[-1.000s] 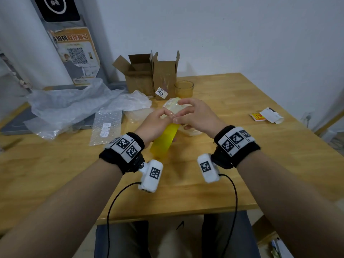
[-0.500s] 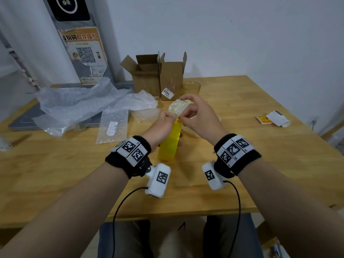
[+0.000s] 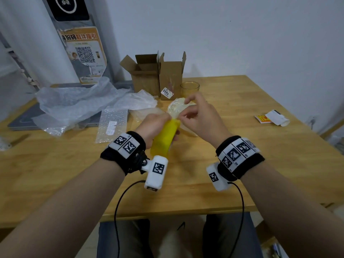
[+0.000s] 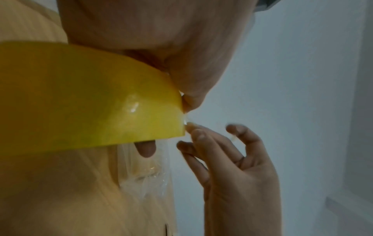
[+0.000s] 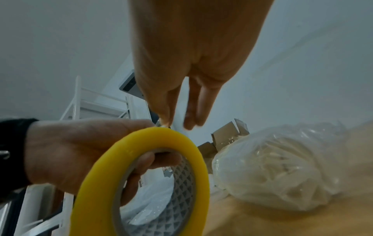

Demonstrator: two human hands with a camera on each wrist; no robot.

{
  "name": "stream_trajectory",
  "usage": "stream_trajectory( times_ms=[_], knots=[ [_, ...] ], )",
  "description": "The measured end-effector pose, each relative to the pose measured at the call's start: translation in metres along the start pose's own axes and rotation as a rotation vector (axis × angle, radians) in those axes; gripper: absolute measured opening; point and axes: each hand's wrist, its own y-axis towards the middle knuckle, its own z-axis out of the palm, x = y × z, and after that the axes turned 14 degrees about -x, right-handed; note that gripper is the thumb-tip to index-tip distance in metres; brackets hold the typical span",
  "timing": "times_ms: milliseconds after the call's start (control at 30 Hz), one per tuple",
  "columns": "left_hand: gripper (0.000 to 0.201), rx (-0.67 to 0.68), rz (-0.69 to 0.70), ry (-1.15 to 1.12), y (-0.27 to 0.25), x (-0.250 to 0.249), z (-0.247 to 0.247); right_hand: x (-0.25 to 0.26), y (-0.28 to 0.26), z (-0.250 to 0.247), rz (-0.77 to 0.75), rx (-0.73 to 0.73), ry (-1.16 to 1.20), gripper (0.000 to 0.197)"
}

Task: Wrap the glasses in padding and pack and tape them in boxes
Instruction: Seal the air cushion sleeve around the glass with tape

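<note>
Left hand (image 3: pixel 152 125) gripping tape roll (image 3: pixel 163 140), right hand (image 3: pixel 199 116) pinching its edge, wrapped glass (image 5: pixel 282 172) behind (boxes (image 3: pixel 158 75) beyond)

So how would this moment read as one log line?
step: find tape end | left hand: grips yellow tape roll | right hand: picks at roll edge | wrapped glass: on table

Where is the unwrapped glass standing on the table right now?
In the head view, the bare glass stands at the table's far edge, just right of the two open cardboard boxes and beyond both hands.
</note>
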Motion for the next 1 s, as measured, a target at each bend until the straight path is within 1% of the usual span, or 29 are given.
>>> stream_trajectory(
  times_ms=[33, 67, 100, 133, 167, 200, 233, 300, 367, 400, 500, 567, 600, 633, 700, 733, 833, 867, 933, 1000],
  knots=[
    [0.035, -0.03, 0.021, -0.004, -0.002, -0.003, 0.0, 0.001, 0.002, -0.003, 0.048, -0.061, -0.058, 0.05],
    [0.038, -0.064, 0.047, -0.006, -0.002, -0.006, 0.001, 0.002, 0.006, -0.007, 0.117, -0.119, -0.091, 0.061],
    [0.05, -0.112, 0.085, 0.011, 0.0, -0.009, 0.001, 0.002, 0.011, -0.012, 0.199, -0.156, -0.082, 0.071],
    [0.062, -0.17, 0.125, 0.046, 0.003, -0.012, 0.0, 0.004, 0.015, -0.018, 0.279, -0.167, -0.033, 0.077],
    [0.067, -0.214, 0.176, 0.085, 0.004, -0.017, 0.0, 0.006, 0.019, -0.023, 0.333, -0.149, 0.034, 0.079],
    [0.063, -0.242, 0.228, 0.096, 0.005, -0.024, 0.001, 0.008, 0.021, -0.026, 0.359, -0.113, 0.093, 0.08],
    [0.054, -0.247, 0.271, 0.073, 0.007, -0.031, 0.003, 0.009, 0.023, -0.027, 0.37, -0.072, 0.137, 0.083],
    [0.04, -0.19, 0.335, -0.02, 0.014, -0.045, 0.013, 0.01, 0.027, -0.024, 0.363, -0.031, 0.189, 0.089],
    [0.031, -0.109, 0.399, -0.082, 0.018, -0.057, 0.029, 0.006, 0.034, -0.022, 0.326, -0.091, 0.234, 0.092],
    [0.031, -0.079, 0.429, -0.103, 0.021, -0.062, 0.038, 0.002, 0.039, -0.024, 0.311, -0.142, 0.277, 0.092],
    [0.033, 0.019, 0.425, -0.166, 0.035, -0.077, 0.066, -0.015, 0.052, -0.04, 0.255, -0.247, 0.413, 0.089],
    [0.031, 0.103, 0.381, -0.142, 0.046, -0.085, 0.079, -0.03, 0.06, -0.053, 0.21, -0.275, 0.414, 0.086],
    [0.03, 0.12, 0.354, -0.093, 0.054, -0.089, 0.085, -0.039, 0.066, -0.057, 0.197, -0.282, 0.376, 0.085],
    [0.028, 0.106, 0.339, -0.02, 0.062, -0.091, 0.091, -0.048, 0.071, -0.062, 0.188, -0.277, 0.311, 0.083],
    [0.025, 0.017, 0.348, 0.098, 0.075, -0.093, 0.1, -0.071, 0.085, -0.07, 0.186, -0.215, 0.104, 0.076],
    [0.025, -0.02, 0.349, 0.108, 0.08, -0.092, 0.104, -0.084, 0.09, -0.074, 0.195, -0.155, -0.021, 0.072],
    [0.03, -0.066, 0.347, 0.087, 0.095, -0.083, 0.104, -0.124, 0.099, -0.076, 0.238, 0.081, -0.39, 0.06],
    [0.03, -0.076, 0.355, 0.081, 0.099, -0.08, 0.101, -0.137, 0.099, -0.074, 0.249, 0.149, -0.463, 0.057],
    [0.029, -0.067, 0.376, 0.087, 0.109, -0.074, 0.091, -0.155, 0.097, -0.069, 0.269, 0.233, -0.553, 0.056],
    [0.029, -0.007, 0.374, 0.098, 0.115, -0.069, 0.08, -0.164, 0.095, -0.063, 0.327, 0.291, -0.602, 0.059]
  ],
)
